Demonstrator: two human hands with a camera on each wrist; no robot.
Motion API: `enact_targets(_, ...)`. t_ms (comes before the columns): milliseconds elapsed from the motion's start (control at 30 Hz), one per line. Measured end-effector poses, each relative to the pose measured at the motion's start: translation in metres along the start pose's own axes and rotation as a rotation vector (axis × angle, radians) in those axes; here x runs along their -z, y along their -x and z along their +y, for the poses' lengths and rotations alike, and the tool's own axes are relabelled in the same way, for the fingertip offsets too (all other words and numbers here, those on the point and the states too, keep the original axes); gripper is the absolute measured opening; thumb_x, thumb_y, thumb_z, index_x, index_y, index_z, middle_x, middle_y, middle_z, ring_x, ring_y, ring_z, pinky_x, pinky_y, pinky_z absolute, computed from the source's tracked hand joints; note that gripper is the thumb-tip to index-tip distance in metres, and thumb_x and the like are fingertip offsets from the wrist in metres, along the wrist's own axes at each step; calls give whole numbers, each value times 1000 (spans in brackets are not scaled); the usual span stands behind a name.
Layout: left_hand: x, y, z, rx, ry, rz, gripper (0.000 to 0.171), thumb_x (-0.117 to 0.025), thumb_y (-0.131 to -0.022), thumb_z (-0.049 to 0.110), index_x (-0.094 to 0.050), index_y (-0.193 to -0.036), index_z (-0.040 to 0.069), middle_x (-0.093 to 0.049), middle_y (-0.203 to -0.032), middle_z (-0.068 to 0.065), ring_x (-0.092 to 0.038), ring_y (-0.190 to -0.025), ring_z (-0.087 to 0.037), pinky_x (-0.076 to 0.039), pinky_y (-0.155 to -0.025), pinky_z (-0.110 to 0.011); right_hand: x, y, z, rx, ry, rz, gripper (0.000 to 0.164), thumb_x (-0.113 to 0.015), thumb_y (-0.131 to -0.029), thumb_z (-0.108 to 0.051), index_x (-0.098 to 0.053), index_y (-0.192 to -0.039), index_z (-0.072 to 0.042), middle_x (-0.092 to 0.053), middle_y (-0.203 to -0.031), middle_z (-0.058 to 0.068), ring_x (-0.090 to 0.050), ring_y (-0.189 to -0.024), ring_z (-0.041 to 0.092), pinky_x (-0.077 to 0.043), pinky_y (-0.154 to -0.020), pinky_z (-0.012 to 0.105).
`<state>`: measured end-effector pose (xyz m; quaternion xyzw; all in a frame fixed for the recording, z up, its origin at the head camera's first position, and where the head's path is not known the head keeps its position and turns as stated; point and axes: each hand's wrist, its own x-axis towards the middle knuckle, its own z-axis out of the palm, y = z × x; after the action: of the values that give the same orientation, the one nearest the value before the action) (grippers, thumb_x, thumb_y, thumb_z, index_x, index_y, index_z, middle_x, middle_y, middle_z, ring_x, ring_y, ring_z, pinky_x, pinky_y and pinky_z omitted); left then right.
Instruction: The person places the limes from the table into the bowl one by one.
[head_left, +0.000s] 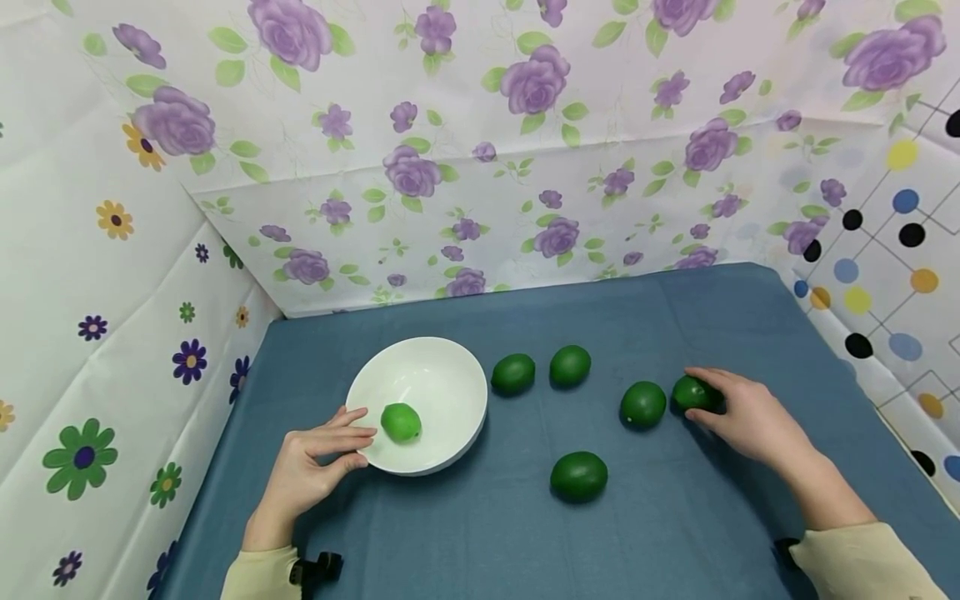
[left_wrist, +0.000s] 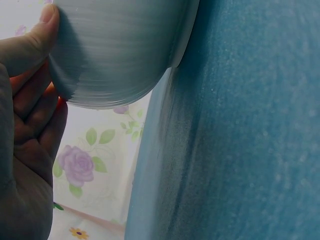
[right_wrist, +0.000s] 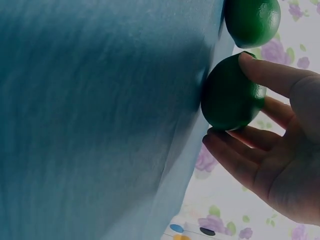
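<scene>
My left hand (head_left: 318,458) grips the left rim of a white bowl (head_left: 450,392), fingers over the edge and thumb lower on the side. Inside the bowl lies one light green lime (head_left: 401,422). In the left wrist view the thumb presses against the outer wall of the bowl (left_wrist: 120,50). On the right of the table, my right hand (head_left: 753,417) holds a dark green lime (head_left: 690,393) between thumb and fingers. The right wrist view shows this lime (right_wrist: 230,95) at the cloth's surface, close to another lime (right_wrist: 252,22).
Two dark limes (head_left: 513,374) sit right of the bowl towards the back. Another lime (head_left: 642,405) lies just left of my right hand, and one more lime (head_left: 579,477) is nearer the front. A blue cloth (head_left: 465,542) covers the table, with patterned sheets (head_left: 480,167) around it.
</scene>
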<state>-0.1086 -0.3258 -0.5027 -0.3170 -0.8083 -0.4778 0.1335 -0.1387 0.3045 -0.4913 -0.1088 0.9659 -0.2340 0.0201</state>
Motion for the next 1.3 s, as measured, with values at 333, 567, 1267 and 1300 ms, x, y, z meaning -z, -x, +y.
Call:
enact_targets(333,0,-1,2,-17,4,3,40,-89,-69,-20,-84,-105,-2,-81,-108,-16,-67,-131,-23,-40,-126,-39,1,-3,-4,-48,4,-6,70,-83,-96,-27,-55,-156,-3,-52,-150,36,-51,-132,61,-50,-97,77)
enact_targets(567,0,-2,2,-9,-2,5,39,-89,-69,-20,-85,-104,-2,-81,-108,-15,-67,-130,-23,-41,-126,-39,2,-4,-4,-78,9,-7,73,-84,-96,-32,-54,-157,-5,-53,-150,36,-51,-131,62,-52,-94,77)
enact_targets(1267,-1,-1,3,-31,13,5,40,-89,-69,-20,-84,-105,-3,-81,-108,-16,-67,-131,-23,-41,-125,-39,3,-5,-6,-90,30,-60,76,-86,-94,-27,-52,-158,-5,-47,-154,38,-55,-125,62,-58,-84,68)
enact_targets(1300,-1,-1,2,-31,13,5,40,-89,-69,-20,-84,-105,-3,-81,-108,-16,-67,-131,-23,-41,-125,-40,4,-5,-6,-90,31,-61,76,-86,-93,-27,-53,-158,-5,-47,-154,37,-56,-125,62,-58,-83,68)
